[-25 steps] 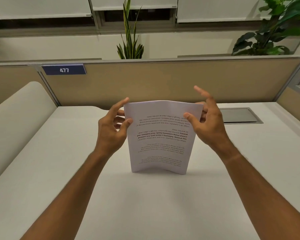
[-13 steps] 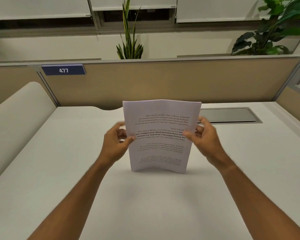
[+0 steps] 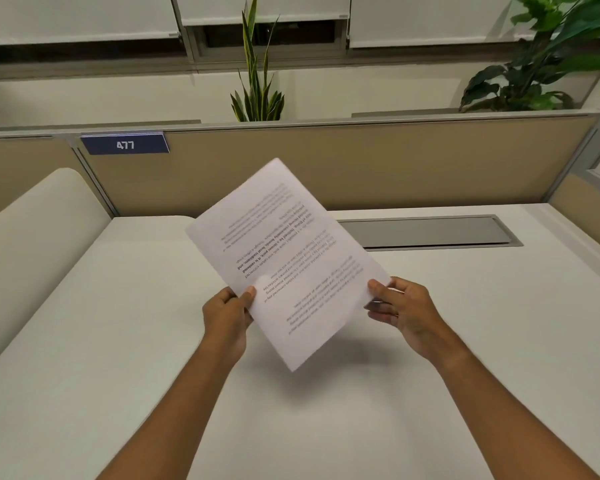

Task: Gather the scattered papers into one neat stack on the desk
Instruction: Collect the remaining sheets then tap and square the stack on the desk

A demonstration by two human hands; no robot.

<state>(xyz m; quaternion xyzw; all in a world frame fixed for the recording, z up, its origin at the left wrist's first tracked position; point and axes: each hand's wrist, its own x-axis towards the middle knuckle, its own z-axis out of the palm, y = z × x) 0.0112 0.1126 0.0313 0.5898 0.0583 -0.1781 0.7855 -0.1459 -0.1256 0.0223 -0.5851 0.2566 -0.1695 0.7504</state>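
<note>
The papers (image 3: 288,261) are held up in the air over the middle of the worktop (image 3: 118,341), tilted, with one corner pointing to about eleven o'clock and the opposite corner hanging down toward five o'clock. Nothing of the bundle is touching the surface; a soft shadow is cast just below it.

The left hand (image 3: 227,318) is placed at the bundle's eight o'clock edge, its fingers (image 3: 248,295) pinched shut on the papers, thumb on the printed face. The right hand (image 3: 404,311) is set at the four o'clock edge, thumb pressed on top and the other fingers tucked beneath, so the sheets are clamped from both sides.

The sheets are seen as one flush bundle: no separate edges are fanned out, though how many sheets are in it cannot be told. The print is read upside down from this side.

No loose paper is spotted anywhere else on the worktop. Only a closed grey cable hatch (image 3: 426,232) is found at one o'clock, well apart from the hands, with the partition (image 3: 361,168) behind it.

So the gathering is judged done, and the squaring looks good too. What is left, by this reckoning, is the last bit: the bundle is yet to be laid flat and released as a neat stack. A skewed landing or a slipped top sheet is the risk to be watched.
</note>
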